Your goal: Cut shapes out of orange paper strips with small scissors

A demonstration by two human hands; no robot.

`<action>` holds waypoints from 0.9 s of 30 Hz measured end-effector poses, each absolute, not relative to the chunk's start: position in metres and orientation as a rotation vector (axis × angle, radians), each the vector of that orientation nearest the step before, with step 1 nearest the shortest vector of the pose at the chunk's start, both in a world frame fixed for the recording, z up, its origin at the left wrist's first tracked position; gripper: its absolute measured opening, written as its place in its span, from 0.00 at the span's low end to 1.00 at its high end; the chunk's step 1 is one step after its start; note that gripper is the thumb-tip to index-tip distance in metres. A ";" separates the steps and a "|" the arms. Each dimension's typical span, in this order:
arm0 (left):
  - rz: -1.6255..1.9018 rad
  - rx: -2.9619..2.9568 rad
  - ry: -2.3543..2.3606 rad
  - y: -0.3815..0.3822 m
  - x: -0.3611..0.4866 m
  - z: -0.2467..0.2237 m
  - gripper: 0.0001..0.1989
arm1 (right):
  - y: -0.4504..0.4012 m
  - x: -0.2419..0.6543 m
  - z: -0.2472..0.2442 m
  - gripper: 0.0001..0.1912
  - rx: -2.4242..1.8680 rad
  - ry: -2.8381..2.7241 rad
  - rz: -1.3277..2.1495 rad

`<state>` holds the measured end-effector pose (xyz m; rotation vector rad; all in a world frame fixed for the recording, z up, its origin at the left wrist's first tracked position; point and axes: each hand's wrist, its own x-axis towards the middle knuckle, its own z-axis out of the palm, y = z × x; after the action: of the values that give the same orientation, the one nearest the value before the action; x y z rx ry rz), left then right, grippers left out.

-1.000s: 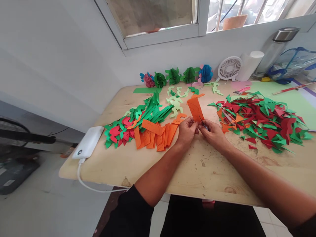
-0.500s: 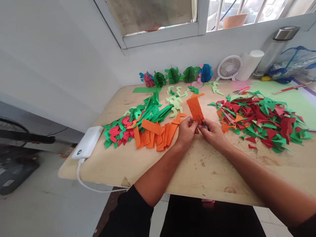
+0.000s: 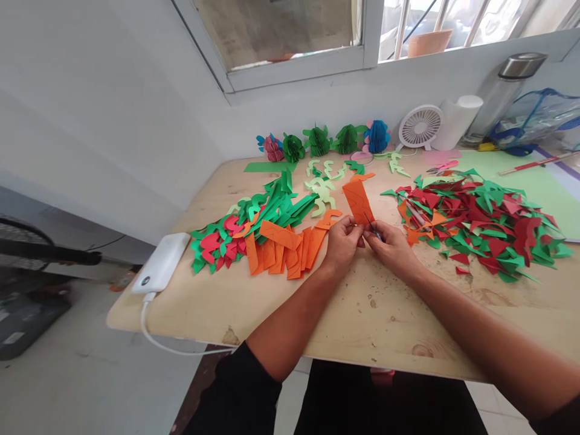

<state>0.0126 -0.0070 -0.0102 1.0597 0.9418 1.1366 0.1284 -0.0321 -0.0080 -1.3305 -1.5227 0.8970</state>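
Note:
My left hand point(image 3: 343, 240) pinches the lower end of an orange paper piece point(image 3: 357, 198) that stands up from my fingers and has curved lines drawn on it. Closed around a small pair of scissors point(image 3: 376, 232) is my right hand point(image 3: 393, 246); the dark blades lie against the paper's lower right edge, and the handles are mostly hidden by my fingers. Left of my hands, several folded orange paper pieces point(image 3: 276, 248) lie in a row. Behind them are green paper strips point(image 3: 276, 202) and a heap of cut red and green shapes point(image 3: 217, 244).
A large pile of red, green and orange scraps point(image 3: 489, 217) covers the right side of the table point(image 3: 362, 326). Honeycomb paper figures point(image 3: 318, 139), a small white fan point(image 3: 420, 127) and a bottle point(image 3: 507, 90) stand along the wall. A white power bank point(image 3: 162, 263) with a cable lies at the left edge.
Both hands stay in nearly the same place, with the orange paper and scissors still held together. The camera view has shifted very slightly.

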 end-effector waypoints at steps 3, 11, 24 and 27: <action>1.139 1.068 0.943 -0.008 0.012 -0.010 0.06 | -0.032 0.128 -0.007 0.08 -1.329 -1.522 0.905; 1.137 1.045 0.937 -0.008 0.012 -0.009 0.08 | -0.032 0.128 -0.007 0.08 -1.335 -1.527 0.893; 1.130 1.059 0.957 -0.007 0.012 -0.010 0.08 | -0.032 0.128 -0.006 0.08 -1.327 -1.515 0.904; 1.136 1.069 0.957 -0.006 0.013 -0.011 0.08 | -0.032 0.128 -0.007 0.08 -1.335 -1.521 0.905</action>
<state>0.0125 -0.0065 -0.0109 1.0694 0.9573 1.1356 0.1279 -0.0325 -0.0066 -1.3350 -1.5206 0.9052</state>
